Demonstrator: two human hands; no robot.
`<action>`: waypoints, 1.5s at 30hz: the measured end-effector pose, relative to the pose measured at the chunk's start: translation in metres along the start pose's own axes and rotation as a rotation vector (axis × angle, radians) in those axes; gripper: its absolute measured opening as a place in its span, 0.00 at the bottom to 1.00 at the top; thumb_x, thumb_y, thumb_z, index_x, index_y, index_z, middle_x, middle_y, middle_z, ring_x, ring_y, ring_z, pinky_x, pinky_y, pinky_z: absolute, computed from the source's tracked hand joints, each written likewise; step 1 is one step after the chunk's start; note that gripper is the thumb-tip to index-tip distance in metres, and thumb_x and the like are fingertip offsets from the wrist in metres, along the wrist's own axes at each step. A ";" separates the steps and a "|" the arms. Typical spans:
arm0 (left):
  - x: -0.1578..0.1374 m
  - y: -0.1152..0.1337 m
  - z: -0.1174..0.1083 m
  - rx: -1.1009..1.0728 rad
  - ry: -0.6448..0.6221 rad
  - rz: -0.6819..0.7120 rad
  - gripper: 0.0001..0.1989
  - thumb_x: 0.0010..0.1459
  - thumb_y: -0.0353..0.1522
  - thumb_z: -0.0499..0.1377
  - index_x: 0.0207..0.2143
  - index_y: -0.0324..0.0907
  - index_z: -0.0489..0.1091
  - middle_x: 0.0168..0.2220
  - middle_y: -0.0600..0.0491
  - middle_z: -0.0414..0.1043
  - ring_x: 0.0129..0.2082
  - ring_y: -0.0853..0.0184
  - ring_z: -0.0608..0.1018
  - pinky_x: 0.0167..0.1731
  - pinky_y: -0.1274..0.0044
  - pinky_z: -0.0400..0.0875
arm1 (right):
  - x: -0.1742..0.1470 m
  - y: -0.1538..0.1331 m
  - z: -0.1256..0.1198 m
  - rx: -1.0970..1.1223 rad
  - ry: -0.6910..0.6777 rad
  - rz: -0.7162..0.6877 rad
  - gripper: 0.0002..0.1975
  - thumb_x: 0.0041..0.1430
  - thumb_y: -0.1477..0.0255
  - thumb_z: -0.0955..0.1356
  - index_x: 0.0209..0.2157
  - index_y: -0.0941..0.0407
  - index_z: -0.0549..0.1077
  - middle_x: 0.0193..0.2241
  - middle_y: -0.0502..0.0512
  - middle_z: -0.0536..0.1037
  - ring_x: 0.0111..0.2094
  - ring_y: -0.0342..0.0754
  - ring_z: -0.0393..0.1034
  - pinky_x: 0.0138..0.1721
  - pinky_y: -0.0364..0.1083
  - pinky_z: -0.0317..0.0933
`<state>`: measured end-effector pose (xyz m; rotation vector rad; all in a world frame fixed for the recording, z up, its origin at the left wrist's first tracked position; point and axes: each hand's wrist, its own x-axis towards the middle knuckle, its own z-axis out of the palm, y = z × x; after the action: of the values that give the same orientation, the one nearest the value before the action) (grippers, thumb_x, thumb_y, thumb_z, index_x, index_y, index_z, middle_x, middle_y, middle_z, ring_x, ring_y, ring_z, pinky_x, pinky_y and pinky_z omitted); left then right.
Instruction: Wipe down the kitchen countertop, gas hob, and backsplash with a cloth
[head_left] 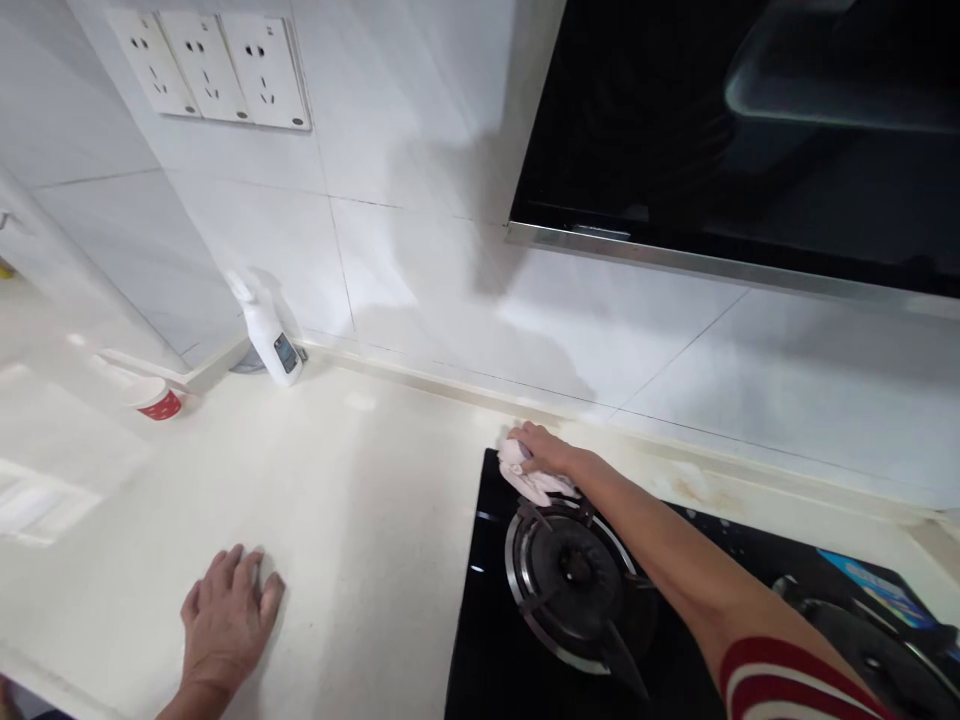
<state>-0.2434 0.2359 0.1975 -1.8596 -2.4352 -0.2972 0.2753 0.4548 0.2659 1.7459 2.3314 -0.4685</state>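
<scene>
My right hand (543, 447) is closed around a pale pinkish-white cloth (529, 482), pressed down at the back left corner of the black glass gas stove (480, 620). Part of the cloth hangs toward the left burner (576, 575), beside its pan support. On the cream countertop (367, 560), left of the stove, my left hand (225, 610) rests palm down with its fingers apart and nothing in it.
A white spray bottle (270, 340) stands in the back left corner by the tiled wall. Left of it is a red and white paper cup (156, 397). A black range hood (675, 140) overhangs the stove. Wall sockets (214, 75) sit upper left.
</scene>
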 end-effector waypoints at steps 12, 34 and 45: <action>-0.002 0.005 -0.004 -0.007 0.031 0.033 0.22 0.64 0.40 0.49 0.53 0.38 0.69 0.61 0.39 0.63 0.65 0.52 0.60 0.62 0.60 0.51 | -0.009 -0.150 0.042 -0.020 0.209 0.026 0.20 0.67 0.72 0.61 0.59 0.56 0.65 0.55 0.69 0.62 0.55 0.63 0.55 0.52 0.60 0.54; 0.006 0.017 -0.027 -0.118 -0.027 0.005 0.23 0.64 0.44 0.47 0.53 0.40 0.68 0.62 0.38 0.63 0.66 0.50 0.61 0.61 0.55 0.55 | -0.290 -0.164 0.168 0.248 0.345 0.269 0.27 0.49 0.69 0.73 0.53 0.50 0.72 0.56 0.61 0.69 0.53 0.64 0.63 0.53 0.60 0.60; 0.015 0.016 -0.022 -0.090 -0.066 -0.034 0.24 0.65 0.47 0.45 0.54 0.44 0.65 0.63 0.43 0.62 0.66 0.53 0.61 0.62 0.56 0.53 | -0.338 -0.150 0.182 0.210 0.439 0.646 0.30 0.50 0.54 0.72 0.54 0.51 0.73 0.65 0.64 0.60 0.59 0.70 0.57 0.57 0.65 0.54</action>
<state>-0.2338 0.2497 0.2232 -1.8949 -2.5392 -0.3588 0.2222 0.0477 0.2304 2.7772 1.8099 -0.2327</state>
